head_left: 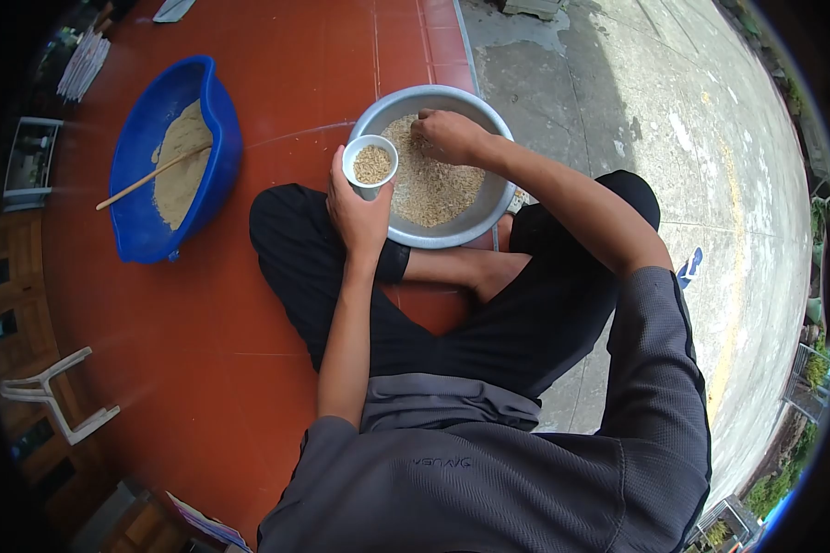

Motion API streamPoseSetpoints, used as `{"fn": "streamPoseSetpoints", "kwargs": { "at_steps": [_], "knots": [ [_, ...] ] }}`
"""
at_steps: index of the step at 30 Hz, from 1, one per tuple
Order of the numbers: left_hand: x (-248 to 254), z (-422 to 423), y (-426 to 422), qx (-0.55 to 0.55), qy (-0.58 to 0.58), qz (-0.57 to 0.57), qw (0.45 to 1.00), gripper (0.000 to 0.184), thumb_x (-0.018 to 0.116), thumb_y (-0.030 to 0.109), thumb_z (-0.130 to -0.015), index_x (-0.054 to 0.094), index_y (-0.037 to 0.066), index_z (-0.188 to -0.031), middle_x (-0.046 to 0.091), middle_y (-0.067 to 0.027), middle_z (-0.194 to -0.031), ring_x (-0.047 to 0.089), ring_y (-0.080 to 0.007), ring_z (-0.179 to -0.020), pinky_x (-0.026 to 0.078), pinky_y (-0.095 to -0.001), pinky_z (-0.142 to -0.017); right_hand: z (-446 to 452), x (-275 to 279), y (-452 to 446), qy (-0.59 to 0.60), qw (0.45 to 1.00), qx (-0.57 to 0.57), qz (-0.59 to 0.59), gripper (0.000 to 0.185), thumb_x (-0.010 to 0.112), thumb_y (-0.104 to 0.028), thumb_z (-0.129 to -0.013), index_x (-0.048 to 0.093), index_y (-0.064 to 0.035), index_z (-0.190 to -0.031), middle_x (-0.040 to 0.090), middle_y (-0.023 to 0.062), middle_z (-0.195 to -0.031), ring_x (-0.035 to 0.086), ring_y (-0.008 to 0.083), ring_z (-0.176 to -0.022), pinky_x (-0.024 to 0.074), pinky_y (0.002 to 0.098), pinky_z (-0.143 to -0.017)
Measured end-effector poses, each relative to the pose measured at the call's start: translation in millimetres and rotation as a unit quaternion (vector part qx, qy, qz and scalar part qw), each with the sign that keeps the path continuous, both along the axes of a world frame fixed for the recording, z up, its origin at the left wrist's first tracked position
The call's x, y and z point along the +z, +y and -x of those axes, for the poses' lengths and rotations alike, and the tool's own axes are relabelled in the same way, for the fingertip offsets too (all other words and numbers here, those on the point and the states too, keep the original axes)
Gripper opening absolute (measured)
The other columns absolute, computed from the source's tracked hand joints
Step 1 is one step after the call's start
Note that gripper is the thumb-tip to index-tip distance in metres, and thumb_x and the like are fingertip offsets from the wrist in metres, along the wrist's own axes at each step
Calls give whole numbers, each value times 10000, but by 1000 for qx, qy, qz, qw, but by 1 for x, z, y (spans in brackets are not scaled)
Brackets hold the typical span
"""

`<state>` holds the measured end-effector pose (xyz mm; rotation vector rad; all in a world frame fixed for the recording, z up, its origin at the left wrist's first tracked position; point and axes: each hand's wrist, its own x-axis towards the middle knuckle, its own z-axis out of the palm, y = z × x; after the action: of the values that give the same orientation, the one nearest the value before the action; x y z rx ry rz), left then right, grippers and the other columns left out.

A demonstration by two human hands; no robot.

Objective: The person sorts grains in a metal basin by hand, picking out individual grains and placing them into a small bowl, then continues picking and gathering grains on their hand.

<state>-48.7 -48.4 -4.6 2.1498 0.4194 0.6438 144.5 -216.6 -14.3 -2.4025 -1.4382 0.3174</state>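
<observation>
A wide metal basin (502,198) holds a layer of pale grain-like bits. My left hand (359,217) is wrapped round a small white cup (370,191) at the basin's left rim. Similar bits lie inside the cup. Over the upper part of the basin, my right hand (447,136) has its fingers bent together, down at the grain. What lies between those fingertips is too small to make out.
At the left, a blue tub (226,152) of tan powder has a wooden stick (152,175) across it. A white plastic frame (55,396) is at the lower left. Concrete ground (654,138) lies right of the red tiled floor (203,369).
</observation>
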Motion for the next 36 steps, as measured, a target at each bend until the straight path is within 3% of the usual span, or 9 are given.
{"fn": "streamPoseSetpoints", "kwargs": {
  "at_steps": [11, 17, 23, 29, 32, 36],
  "knots": [
    [0, 0, 0, 1, -3, -2, 1000, 913, 949, 201, -807, 486, 36, -1576, 655, -241, -1462, 636, -435, -1356, 486, -527, -1132, 2, -11, 3, 22, 999, 26, -3, 237, 744, -130, -861, 755, 28, -1037, 730, 271, -1083, 720, 469, -1078, 572, 548, -987],
    [0, 0, 1, -1, -5, -8, 1000, 919, 954, 201, -804, 485, 39, -1577, 656, -240, -1460, 635, -434, -1355, 486, -528, -1131, 5, -14, 3, 21, 1000, 12, -8, 141, 724, -95, -824, 775, 5, -910, 765, 248, -946, 747, 467, -934, 593, 572, -882],
    [-2, 0, 0, -5, 6, -2, 1000, 923, 955, 207, -807, 483, 47, -1584, 655, -233, -1458, 619, -427, -1372, 468, -529, -1143, 5, 2, 4, 38, 999, 10, 18, 126, 702, -49, -798, 785, -2, -881, 771, 230, -900, 755, 449, -901, 601, 537, -830],
    [3, 0, -1, -1, 15, -20, 1000, 926, 958, 198, -803, 484, 48, -1586, 653, -236, -1458, 620, -428, -1372, 475, -523, -1144, 11, 61, 14, 143, 975, -36, -166, 133, 788, -84, -856, 803, 16, -944, 800, 209, -898, 800, 340, -860, 628, 432, -812],
    [9, 1, -4, -2, 34, -13, 999, 922, 957, 153, -800, 488, 32, -1585, 630, -257, -1506, 621, -428, -1400, 490, -496, -1166, 20, 87, 21, 211, 958, 3, -194, 204, 810, -79, -891, 819, 38, -1058, 817, 202, -946, 807, 255, -866, 629, 384, -792],
    [7, 1, -3, -2, 35, -19, 999, 926, 960, 165, -799, 489, 38, -1587, 633, -256, -1503, 620, -428, -1401, 485, -499, -1169, 19, 89, 21, 193, 965, -21, -179, 189, 788, -89, -917, 826, 16, -1070, 820, 205, -966, 810, 303, -874, 633, 396, -813]
  ]
}}
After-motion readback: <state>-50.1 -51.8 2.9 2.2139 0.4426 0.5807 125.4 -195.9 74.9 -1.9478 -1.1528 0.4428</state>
